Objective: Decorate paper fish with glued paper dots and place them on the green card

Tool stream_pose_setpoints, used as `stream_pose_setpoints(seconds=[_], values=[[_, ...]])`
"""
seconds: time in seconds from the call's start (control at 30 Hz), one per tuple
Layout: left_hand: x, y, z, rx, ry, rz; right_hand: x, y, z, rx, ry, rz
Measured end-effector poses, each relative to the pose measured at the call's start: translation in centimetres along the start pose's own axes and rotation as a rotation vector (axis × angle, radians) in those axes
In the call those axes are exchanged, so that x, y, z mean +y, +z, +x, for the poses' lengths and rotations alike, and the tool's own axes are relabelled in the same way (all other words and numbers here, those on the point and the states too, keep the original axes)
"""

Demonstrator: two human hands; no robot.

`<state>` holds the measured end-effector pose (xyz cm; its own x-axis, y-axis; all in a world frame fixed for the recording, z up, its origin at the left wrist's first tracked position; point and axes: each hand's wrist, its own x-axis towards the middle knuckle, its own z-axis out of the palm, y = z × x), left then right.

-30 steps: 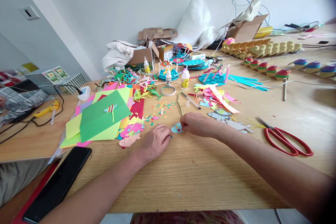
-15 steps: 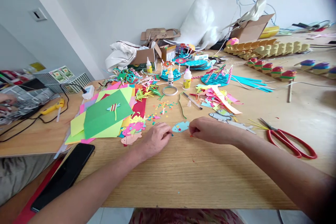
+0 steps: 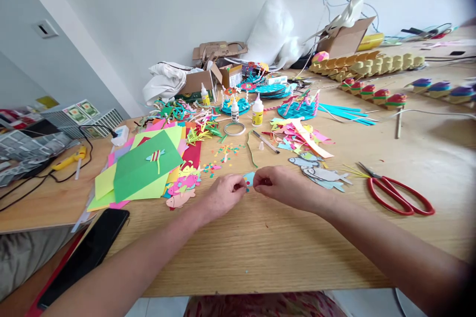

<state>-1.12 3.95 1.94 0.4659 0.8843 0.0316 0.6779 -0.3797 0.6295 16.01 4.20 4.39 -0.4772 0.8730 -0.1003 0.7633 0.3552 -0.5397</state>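
A small light-blue paper fish (image 3: pixel 249 178) with red dots lies on the table between my two hands, its ends covered by fingers. My left hand (image 3: pixel 227 192) is closed in a pinch over the fish's left end; whether it grips the paper is hidden. From the other side, my right hand (image 3: pixel 278 184) has thumb and forefinger pressed together at the fish's right end. Whatever is in that pinch is too small to make out. Several grey-blue paper fish (image 3: pixel 326 174) lie just right of my right hand. Pink and peach paper fish (image 3: pixel 182 198) lie left of my left hand.
Red-handled scissors (image 3: pixel 399 193) lie at right. Colored paper sheets (image 3: pixel 145 166) and a black phone (image 3: pixel 87 252) are at left. Paper dots (image 3: pixel 225 151), a pen (image 3: pixel 266 142), glue bottles (image 3: pixel 257 113) and paper scraps (image 3: pixel 293 136) stand or lie beyond my hands.
My right hand has moved left, closer to my left hand, and both now cover more of the blue fish. The view has shifted slightly right.
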Motion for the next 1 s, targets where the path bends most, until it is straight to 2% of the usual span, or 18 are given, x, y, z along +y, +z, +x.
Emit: stream_pose_setpoints(seconds=[0.1,0.23,0.53,0.7,0.77,0.87,1.0], values=[[0.0,0.1,0.2,0.007,0.001,0.019,-0.5,0.6,0.4,-0.002,0.004,0.070],[0.2,0.1,0.3,0.016,0.016,0.025,-0.6,1.0,0.9,0.008,0.013,0.056],[0.3,-0.2,0.0,-0.030,-0.013,-0.049,-0.4,1.2,1.2,-0.027,-0.007,0.028],[0.2,-0.6,-0.5,-0.032,-0.025,0.020,0.0,0.7,1.3,-0.061,-0.003,0.041],[-0.1,-0.8,-0.9,0.013,0.027,0.114,0.4,0.4,1.6,-0.043,0.010,-0.004],[-1.2,-0.6,-1.3,0.072,0.188,0.278,1.0,0.1,2.4,-0.018,0.040,-0.115],[-2.6,0.4,-1.6,0.102,0.321,0.410,1.1,0.2,3.3,-0.078,0.063,-0.226]])
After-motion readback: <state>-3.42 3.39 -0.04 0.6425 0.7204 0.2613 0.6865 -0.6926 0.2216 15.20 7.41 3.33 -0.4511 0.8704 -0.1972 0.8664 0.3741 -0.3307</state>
